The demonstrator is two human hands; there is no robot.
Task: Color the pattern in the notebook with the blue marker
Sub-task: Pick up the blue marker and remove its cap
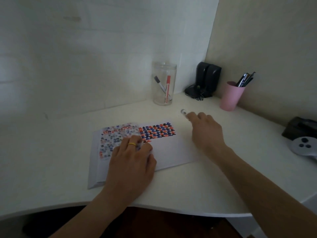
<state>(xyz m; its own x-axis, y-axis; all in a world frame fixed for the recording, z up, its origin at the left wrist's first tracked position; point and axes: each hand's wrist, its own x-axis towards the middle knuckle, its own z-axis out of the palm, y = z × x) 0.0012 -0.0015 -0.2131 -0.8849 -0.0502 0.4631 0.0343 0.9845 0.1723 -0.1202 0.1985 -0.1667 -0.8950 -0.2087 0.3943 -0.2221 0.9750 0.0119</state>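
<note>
Notebook (pixel 164 152) lies open on the white bench (pixel 197 186), its pattern (pixel 157 132) filling the top of the right page in blue, red and black; the lower page is blank. Left hand (pixel 132 162) rests flat, fingers spread, across the centre fold. Right hand (pixel 206 130) reaches beyond the page, fingertips closing on a small pale object (pixel 184 112), possibly a marker or its cap; blur prevents certainty. Clear jar (pixel 164 83) behind holds a red and a dark marker. Step judged: fetching the tool. Next: uncap, bring the tip to an uncoloured cell.
</note>
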